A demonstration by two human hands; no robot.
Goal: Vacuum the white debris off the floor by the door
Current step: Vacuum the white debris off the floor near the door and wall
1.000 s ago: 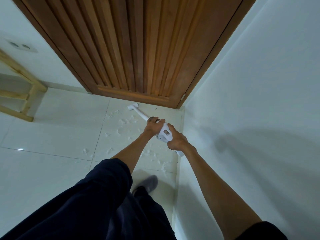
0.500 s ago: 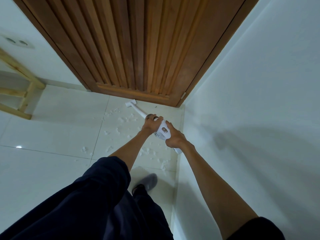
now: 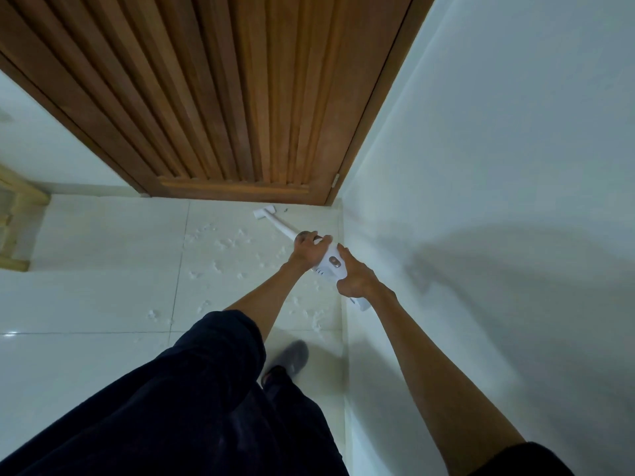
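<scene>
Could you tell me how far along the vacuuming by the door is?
Early on. The strip at the door looks mostly clean. Both the left hand and right hand grip the vacuum, its nozzle at the door's foot. White debris litters the tile nearer the person, all left to do.

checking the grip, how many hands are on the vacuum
2. The left hand grips the white stick vacuum at the front of its body, by the wand. The right hand grips the handle at the rear, nearer the wall.
</scene>
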